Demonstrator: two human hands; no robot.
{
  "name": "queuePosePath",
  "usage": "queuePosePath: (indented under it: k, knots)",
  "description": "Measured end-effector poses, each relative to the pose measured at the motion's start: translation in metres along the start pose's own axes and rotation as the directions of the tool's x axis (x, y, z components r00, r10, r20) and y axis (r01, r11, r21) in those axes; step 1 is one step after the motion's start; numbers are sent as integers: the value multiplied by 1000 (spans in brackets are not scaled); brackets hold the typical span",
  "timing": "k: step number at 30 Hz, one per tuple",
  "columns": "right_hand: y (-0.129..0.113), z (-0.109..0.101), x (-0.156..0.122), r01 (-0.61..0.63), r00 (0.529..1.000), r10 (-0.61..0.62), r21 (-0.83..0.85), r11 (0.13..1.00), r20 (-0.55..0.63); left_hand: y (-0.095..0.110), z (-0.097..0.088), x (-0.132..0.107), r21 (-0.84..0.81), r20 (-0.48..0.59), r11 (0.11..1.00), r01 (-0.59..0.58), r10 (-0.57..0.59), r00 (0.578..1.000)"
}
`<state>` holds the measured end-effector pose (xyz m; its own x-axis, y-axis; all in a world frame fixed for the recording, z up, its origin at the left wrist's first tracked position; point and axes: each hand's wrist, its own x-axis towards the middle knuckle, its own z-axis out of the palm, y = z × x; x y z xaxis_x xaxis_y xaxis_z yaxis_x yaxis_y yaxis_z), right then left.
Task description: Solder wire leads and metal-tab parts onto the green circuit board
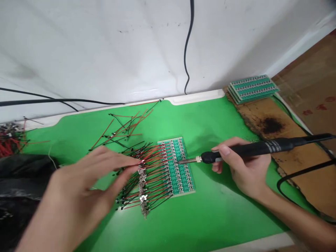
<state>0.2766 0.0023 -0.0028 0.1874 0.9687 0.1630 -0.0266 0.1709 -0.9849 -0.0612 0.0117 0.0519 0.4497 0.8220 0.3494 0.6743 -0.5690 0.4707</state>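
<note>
While the left hand (81, 182) is pinching a red wire (139, 162) near its outer end, thumb against forefinger, the right hand (245, 171) is gripping a soldering iron (252, 149) like a pen. The iron's tip is pointing left, over the middle of the circuit board (179, 176); contact, cannot tell.

Progress, as judged: the board's left column is carrying wires along most of its length, so that part is looking nearly done. The middle and right columns are showing mostly bare pads, probably awaiting wires.

The board is lying flat on the green desk (210, 213), between the hands: green face, pale edges, three columns of shiny pads. Red and black wires are fanning out leftward, some passing a clump of metal clips (142, 185).

Farther out, loose wires (126, 127) are lying behind. A stack of boards (253, 87) is sitting at back right on a scorched brown sheet (288, 159), no wires showing.
</note>
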Motion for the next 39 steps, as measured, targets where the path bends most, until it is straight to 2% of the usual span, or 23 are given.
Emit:
queuePosePath:
  k: [1,3,6,10,15,20,28,39]
  knots:
    - [0,0,0,-2,1000,2,-8,1000,1,10,9,4,-25,17,1000,6,-6,1000]
    - [0,0,-1,-9,1000,9,-19,1000,6,21,22,8,-27,62,995,-92,93,994]
    - [-1,1,0,-14,1000,14,-21,1000,-2,21,36,8,45,79,981,-189,185,980]
    - [-3,3,1,-25,1000,24,-9,1000,-12,17,43,5,105,39,977,-188,184,982]
    - [-2,2,0,-46,999,46,-3,999,-23,14,44,-1,136,47,972,-190,185,982]
    - [0,0,-4,-68,997,68,0,998,-21,9,41,-4,221,90,937,-269,255,963]
    - [-2,0,-4,-75,996,74,-40,996,-43,6,38,0,267,117,895,-358,339,934]
    - [0,-1,-5,-56,998,54,-57,997,-40,6,38,1,271,123,889,-369,348,929]
